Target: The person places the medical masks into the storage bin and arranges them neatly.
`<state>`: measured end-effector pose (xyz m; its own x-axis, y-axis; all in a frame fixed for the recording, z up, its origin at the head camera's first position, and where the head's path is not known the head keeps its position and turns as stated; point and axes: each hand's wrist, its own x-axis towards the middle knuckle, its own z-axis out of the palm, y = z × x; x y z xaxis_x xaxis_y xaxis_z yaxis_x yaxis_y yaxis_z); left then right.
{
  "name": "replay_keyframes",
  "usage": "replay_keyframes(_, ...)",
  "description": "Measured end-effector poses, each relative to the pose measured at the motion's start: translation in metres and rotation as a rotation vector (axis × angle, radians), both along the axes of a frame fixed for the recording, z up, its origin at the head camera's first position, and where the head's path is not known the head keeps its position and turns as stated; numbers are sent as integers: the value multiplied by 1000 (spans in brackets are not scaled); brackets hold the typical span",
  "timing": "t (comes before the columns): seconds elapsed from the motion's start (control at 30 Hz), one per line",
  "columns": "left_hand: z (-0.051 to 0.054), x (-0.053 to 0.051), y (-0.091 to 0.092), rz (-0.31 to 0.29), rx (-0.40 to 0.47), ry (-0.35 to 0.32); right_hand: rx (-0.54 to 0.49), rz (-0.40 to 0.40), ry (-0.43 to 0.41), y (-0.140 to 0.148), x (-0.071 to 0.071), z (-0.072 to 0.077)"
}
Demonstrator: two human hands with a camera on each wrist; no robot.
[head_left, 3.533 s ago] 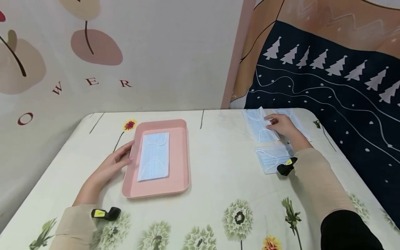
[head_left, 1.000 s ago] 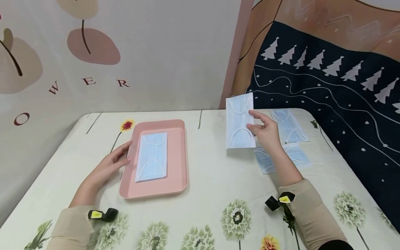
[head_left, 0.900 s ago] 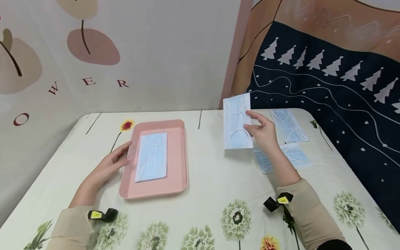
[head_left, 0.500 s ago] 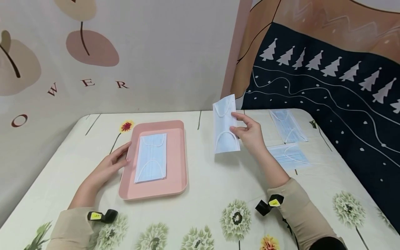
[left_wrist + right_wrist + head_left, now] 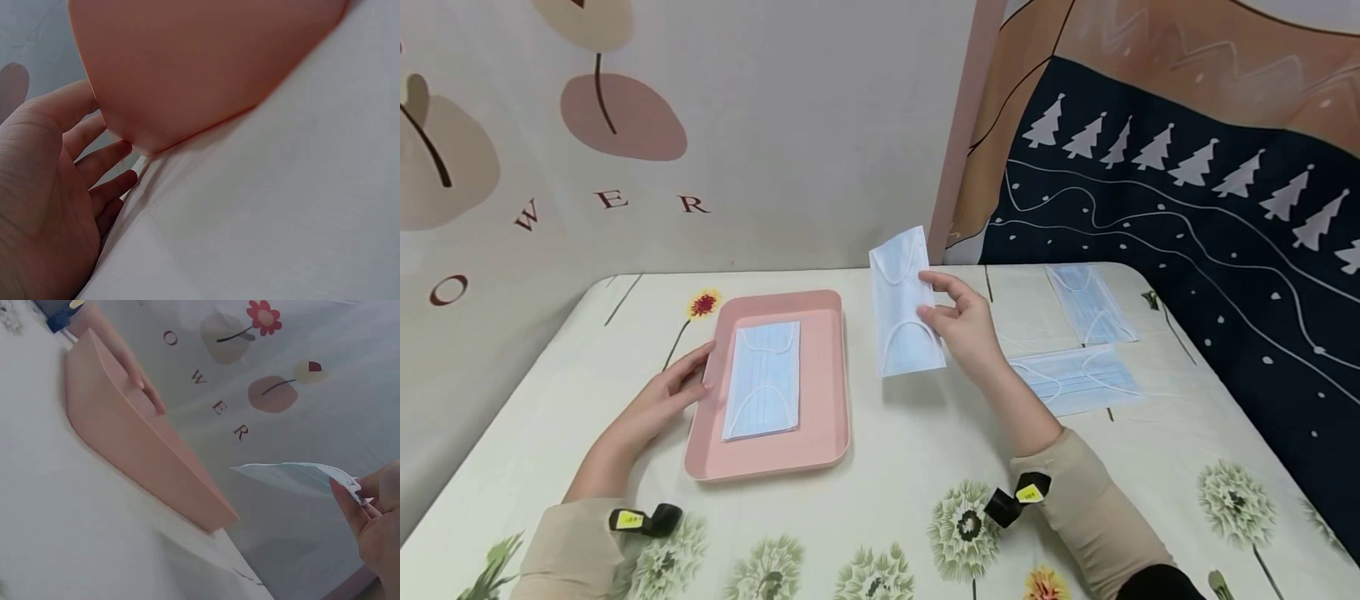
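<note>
My right hand (image 5: 964,325) pinches a light blue face mask (image 5: 906,304) by its right edge, holding it raised above the table between the tray and the other masks. In the right wrist view the mask (image 5: 294,477) is seen nearly edge-on, bent a little, between thumb and fingers. My left hand (image 5: 658,406) rests against the left rim of a pink tray (image 5: 824,392), fingers mostly straight. The left wrist view shows its fingertips (image 5: 124,149) at the tray's outer wall. Inside the tray lies a blue mask (image 5: 762,379), perhaps more than one stacked.
Two more masks lie at the right: one (image 5: 1092,304) near the back edge, another (image 5: 1078,379) in front of it, close to my right forearm. A flower-print cloth (image 5: 895,483) covers the table. Printed fabric (image 5: 820,150) hangs behind.
My right hand took a mask from the right group, lifted it and carried it left toward the tray. My left hand has stayed at the tray's rim.
</note>
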<state>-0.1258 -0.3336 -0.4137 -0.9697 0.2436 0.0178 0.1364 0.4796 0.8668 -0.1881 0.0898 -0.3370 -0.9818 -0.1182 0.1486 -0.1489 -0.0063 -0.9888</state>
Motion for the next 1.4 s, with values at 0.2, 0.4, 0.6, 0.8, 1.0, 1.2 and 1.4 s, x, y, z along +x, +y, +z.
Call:
replay_keyframes(0.2, -2, -1, -2, -4, 4, 6, -10, 13, -25, -15, 4, 3)
replay_keyframes(0.4, -1, -1, -2, 2, -7, 5, -45, 30, -27, -31, 8, 1)
replay_keyframes(0.6, 0, -1, 0, 8, -23, 2, -74, 36, -41, -45, 13, -2)
replay_keyframes(0.8, 1, 0, 0, -3, -19, 20, -92, 42, -54, -60, 16, -5)
replay_keyframes(1.0, 0, 1, 1, -1, -21, 13, -111, 59, -51, -75, 19, -10)
replay_keyframes(1.2, 1, 0, 1, -4, -16, 11, -123, 72, -67, -93, 23, -14)
replay_keyframes(1.4, 1, 0, 0, -7, -9, 17, -156, 74, -99, -110, 28, -19)
